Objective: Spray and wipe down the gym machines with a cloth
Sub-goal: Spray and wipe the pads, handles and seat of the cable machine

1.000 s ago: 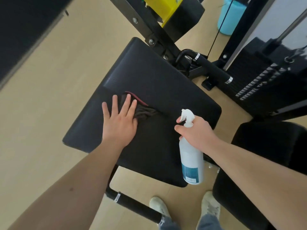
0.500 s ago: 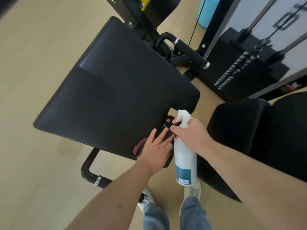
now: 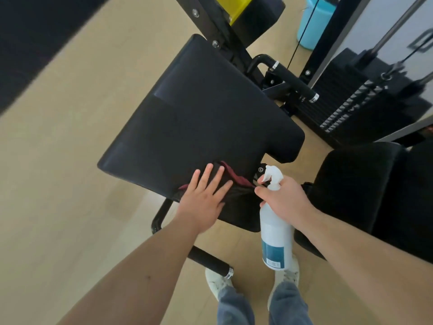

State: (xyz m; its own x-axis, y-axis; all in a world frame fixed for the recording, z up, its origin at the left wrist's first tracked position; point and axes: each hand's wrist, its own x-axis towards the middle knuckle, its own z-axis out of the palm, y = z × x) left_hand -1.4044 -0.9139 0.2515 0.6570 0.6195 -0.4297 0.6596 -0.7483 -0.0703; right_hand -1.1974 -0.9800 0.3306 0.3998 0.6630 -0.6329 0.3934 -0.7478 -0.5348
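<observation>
Now, L hand (image 3: 206,200) on cloth (image 3: 235,178), prob. bunched

Your left hand (image 3: 206,198) lies flat over most of the cloth (image 3: 236,179), leaving only its dark red edge visible. Your right hand (image 3: 285,198) hides the neck of the spray bottle (image 3: 275,231), and the print on its label (image 3: 273,250) is too small to read. The top edge cuts off the blue bin (image 3: 314,24), and the right edge cuts off the neighbouring seat (image 3: 365,184).

a pale wooden floor (image 3: 58,172) fills the left of the frame, with a dark mat (image 3: 30,43) across the upper left corner. a light blue bin (image 3: 323,24) stands at the top right. white sneakers (image 3: 216,281) and blue jeans (image 3: 234,308) show at the bottom centre.
</observation>
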